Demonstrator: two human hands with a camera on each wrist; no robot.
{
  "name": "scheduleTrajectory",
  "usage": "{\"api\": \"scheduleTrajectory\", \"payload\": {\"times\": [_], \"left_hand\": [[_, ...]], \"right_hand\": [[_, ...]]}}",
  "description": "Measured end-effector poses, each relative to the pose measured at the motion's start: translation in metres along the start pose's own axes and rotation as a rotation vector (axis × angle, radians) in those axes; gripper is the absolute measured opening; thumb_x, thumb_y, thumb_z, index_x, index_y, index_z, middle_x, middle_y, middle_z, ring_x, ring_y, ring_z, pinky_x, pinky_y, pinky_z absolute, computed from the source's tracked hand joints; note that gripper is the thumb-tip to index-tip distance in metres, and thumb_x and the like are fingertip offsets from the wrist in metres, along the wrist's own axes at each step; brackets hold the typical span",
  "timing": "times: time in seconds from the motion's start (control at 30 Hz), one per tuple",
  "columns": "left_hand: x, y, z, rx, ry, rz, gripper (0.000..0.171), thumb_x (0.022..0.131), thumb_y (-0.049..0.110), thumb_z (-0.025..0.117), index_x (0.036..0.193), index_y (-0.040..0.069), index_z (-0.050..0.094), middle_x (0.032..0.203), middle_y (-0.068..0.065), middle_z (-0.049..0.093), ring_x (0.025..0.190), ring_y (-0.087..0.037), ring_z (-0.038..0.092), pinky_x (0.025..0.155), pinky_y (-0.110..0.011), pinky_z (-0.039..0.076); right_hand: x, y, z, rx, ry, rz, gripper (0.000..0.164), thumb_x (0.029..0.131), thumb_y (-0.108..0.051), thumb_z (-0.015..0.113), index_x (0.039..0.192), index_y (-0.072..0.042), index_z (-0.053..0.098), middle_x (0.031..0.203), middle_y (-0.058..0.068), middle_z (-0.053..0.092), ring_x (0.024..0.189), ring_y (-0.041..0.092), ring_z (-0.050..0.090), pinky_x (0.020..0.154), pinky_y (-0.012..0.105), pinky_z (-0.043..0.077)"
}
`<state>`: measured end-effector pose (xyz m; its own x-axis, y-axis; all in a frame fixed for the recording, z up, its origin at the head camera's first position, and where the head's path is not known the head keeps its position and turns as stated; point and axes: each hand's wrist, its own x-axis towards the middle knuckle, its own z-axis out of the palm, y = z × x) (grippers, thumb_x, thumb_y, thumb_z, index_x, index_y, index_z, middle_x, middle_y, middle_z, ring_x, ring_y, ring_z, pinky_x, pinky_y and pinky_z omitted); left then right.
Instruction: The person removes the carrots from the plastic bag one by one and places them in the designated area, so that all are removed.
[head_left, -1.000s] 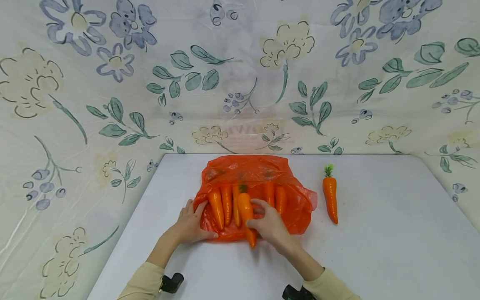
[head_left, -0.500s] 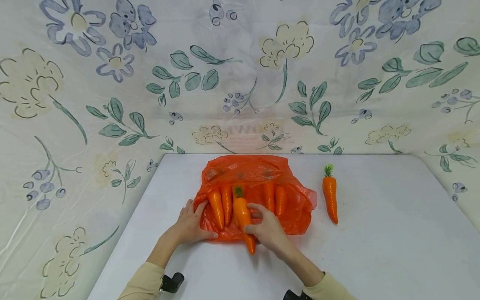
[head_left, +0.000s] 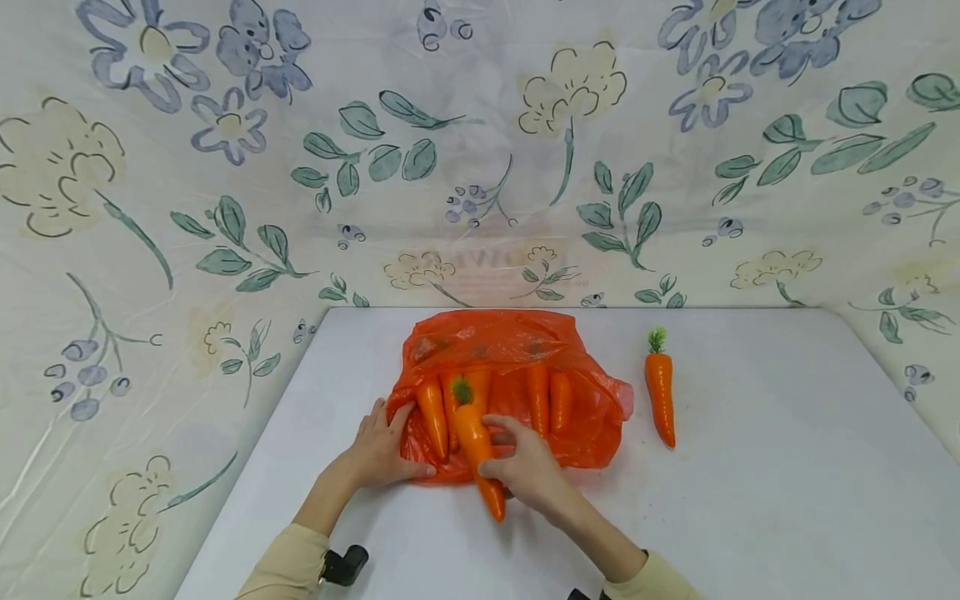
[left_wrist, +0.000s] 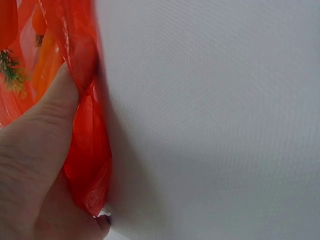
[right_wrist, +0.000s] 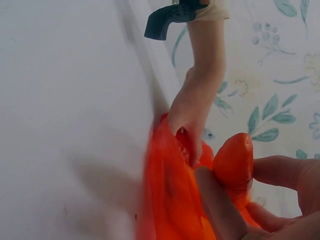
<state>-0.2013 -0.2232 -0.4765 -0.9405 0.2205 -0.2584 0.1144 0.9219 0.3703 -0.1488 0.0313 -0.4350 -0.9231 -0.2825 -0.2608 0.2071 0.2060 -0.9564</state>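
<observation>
A red-orange plastic bag (head_left: 487, 337) lies on the table with its mouth toward me and several carrots (head_left: 432, 417) inside. My left hand (head_left: 382, 450) holds the bag's left edge, film gathered between thumb and fingers in the left wrist view. With thumb and fingers, my right hand (head_left: 528, 471) pinches one carrot (head_left: 472, 433) at its middle, over the bag's front. That carrot's green top points away from me, and its tip reaches past the bag's near edge. In the right wrist view the carrot's tip (right_wrist: 235, 160) shows between the fingers.
Another carrot (head_left: 661, 400) with a leafy green top lies on the white table (head_left: 765, 467), right of the bag. A flower-patterned cloth (head_left: 480, 167) hangs behind the table and along its sides.
My right hand has drawn the carrot toward me and slightly left, tilting its green top further left. The left hand stays at the bag's edge.
</observation>
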Motion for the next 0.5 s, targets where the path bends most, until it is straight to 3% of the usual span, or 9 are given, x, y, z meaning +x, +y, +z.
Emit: {"api": "scheduleTrajectory", "payload": {"times": [0.5], "left_hand": [[-0.0004, 0.0019, -0.0019, -0.002, -0.024, -0.029, 0.112, 0.072, 0.057, 0.081, 0.153, 0.002, 0.026, 0.157, -0.035, 0.015, 0.147, -0.052, 0.006, 0.116, -0.067, 0.012]], "right_hand": [[-0.0025, -0.0048, 0.0032, -0.057, 0.005, -0.019, 0.061, 0.085, -0.009, 0.073, 0.141, -0.014, 0.052, 0.129, 0.014, 0.058, 0.088, 0.022, 0.061, 0.066, 0.035, 0.06]]}}
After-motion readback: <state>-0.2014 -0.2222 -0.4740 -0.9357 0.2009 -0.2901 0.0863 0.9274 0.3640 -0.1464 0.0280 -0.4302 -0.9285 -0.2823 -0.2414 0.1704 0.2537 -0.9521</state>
